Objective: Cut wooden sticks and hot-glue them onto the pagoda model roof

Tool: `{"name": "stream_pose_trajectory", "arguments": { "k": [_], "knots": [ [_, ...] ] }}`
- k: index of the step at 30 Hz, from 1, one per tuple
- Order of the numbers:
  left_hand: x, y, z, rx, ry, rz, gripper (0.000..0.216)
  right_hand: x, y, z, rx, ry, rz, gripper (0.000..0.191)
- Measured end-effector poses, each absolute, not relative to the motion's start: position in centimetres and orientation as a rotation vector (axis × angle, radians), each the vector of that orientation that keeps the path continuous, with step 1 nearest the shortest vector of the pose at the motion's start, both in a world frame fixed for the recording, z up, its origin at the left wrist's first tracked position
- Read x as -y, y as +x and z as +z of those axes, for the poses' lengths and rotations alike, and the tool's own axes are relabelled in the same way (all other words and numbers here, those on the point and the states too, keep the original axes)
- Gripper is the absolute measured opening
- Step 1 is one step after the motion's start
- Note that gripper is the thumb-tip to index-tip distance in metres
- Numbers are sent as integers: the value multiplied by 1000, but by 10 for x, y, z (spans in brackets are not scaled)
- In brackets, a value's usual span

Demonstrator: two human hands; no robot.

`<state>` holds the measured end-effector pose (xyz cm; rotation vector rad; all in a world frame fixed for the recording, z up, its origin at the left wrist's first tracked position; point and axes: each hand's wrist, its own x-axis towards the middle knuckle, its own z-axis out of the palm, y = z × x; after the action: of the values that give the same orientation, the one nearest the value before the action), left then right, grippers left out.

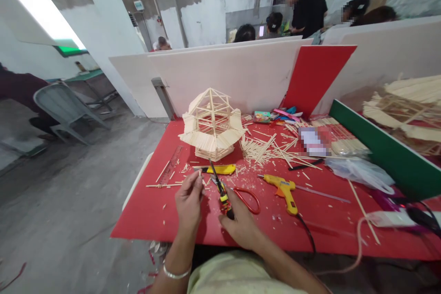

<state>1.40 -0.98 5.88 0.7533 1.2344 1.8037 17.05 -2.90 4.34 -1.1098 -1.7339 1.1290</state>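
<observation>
– Fingers (197, 183) on the left hand (189, 198): how do they sit?
– Drawn close together at the tips, thumb against forefinger, pointing away from the body. Whether a sliver of wood sits between them, I cannot tell. A metal bangle (176, 274) circles that wrist.
– And the right hand (242, 226)?
– Curled around a yellow-and-black tool (224, 198), held low on its handle. The dark thin tip slants up and to the left, ending near the left fingertips. Both forearms come in from the bottom edge, wrists hovering just over the near edge of the table.
– What lies round them?
– Red-handled scissors (247, 198) touch the right hand. A yellow glue gun (284, 190) lies just to the right, its black cord (306, 232) running back toward the body. A yellow utility knife (220, 170) sits just beyond the tool's tip, with a ruler (170, 171) to the left.
– Farther out?
– A stick-built model house (211, 124) stands upright on the red table (148, 216), loose sticks (262, 147) scattered beside it. White partitions (223, 73) and a red board (313, 76) back the table; beyond them people sit at other desks. A grey chair (60, 105) stands on the concrete floor to the left.
</observation>
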Motion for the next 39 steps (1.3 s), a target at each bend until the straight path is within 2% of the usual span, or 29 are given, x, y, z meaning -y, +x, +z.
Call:
{"name": "stream_pose_trajectory", "arguments": {
  "k": [2, 9, 16, 24, 39],
  "knots": [
    [10, 18, 60, -1230, 780, 1778, 38, 25, 173, 46, 1806, -1119, 1036, 71],
    [9, 27, 67, -1159, 737, 1738, 37, 21, 174, 45, 1849, -1121, 932, 76],
    [3, 32, 63, -1138, 756, 1779, 32, 17, 178, 44, 1854, -1201, 841, 71],
    [2, 41, 64, -1100, 671, 1793, 28, 12, 183, 41, 1913, -1251, 627, 76],
    [5, 39, 61, -1103, 648, 1833, 27, 16, 181, 43, 1950, -1264, 597, 76]
  ]
}}
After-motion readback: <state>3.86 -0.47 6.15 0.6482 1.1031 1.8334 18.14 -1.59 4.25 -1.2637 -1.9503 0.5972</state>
